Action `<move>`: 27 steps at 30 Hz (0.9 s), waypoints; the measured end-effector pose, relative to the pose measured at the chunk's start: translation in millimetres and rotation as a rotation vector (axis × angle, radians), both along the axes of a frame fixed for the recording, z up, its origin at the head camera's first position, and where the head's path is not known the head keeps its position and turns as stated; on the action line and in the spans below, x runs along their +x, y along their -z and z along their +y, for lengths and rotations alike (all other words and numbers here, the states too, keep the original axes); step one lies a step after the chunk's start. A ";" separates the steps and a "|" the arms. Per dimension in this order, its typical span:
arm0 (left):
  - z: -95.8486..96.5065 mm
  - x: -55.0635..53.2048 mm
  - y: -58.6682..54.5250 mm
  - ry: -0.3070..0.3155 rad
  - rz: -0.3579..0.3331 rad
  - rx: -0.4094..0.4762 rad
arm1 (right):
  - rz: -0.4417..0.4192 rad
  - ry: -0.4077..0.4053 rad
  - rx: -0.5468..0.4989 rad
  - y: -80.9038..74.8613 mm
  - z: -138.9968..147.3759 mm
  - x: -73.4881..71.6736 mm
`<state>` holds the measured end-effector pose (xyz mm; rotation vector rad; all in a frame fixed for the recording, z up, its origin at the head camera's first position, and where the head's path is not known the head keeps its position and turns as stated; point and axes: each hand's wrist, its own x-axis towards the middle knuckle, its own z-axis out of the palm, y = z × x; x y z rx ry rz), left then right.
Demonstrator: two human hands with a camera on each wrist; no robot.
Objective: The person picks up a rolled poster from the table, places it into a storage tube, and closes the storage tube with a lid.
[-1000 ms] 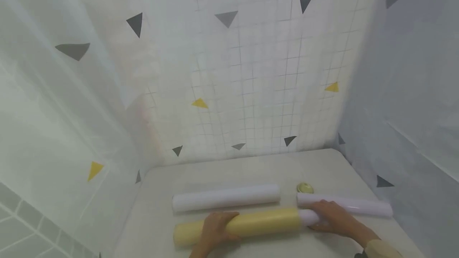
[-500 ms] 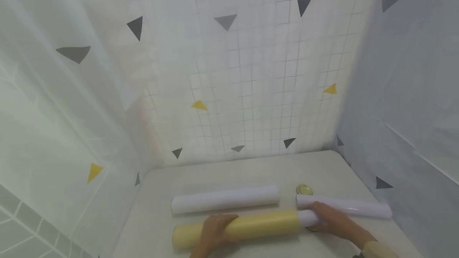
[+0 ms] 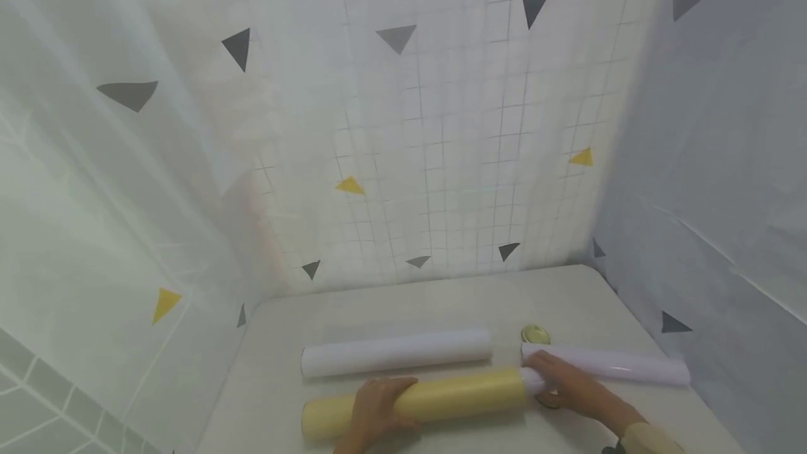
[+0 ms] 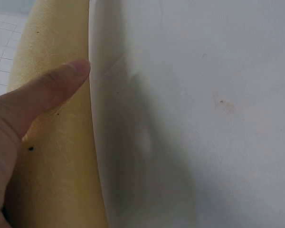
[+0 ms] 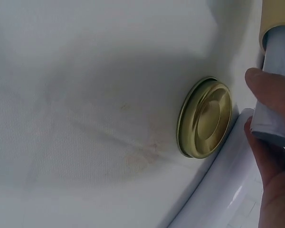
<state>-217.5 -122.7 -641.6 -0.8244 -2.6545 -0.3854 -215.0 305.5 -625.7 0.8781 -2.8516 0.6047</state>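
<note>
A yellow cardboard tube lies across the front of the table. My left hand holds it left of its middle, the thumb lying across its surface in the left wrist view. From its right end sticks a short length of a white paper roll. My right hand grips the outer end of this roll between thumb and fingers; the rest is hidden inside the tube. Under the right hand lies a gold metal lid, partly covered in the head view.
Behind the tube lies a thicker white roll. Another white roll lies just behind my right hand, with a second gold lid at its left end. Patterned sheeting rises at the table's back and sides.
My right hand has moved left and the white paper roll has slid further into the yellow tube. More of the lid beneath that hand shows. My left hand keeps its place.
</note>
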 end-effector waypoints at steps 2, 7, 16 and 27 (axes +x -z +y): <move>0.2 -0.1 -0.1 0.001 -0.004 -0.003 | 0.032 -0.017 -0.014 -0.3 -0.9 -0.4; 0.8 -0.1 1.0 0.000 0.001 -0.019 | 0.042 -0.048 -0.057 2.0 -1.6 -0.3; 3.4 1.1 1.6 -0.022 -0.006 -0.033 | 0.084 -0.109 -0.106 8.5 4.8 0.3; -3.1 3.2 3.5 -0.011 -0.012 -0.030 | -0.160 -0.080 -0.179 6.0 15.8 4.5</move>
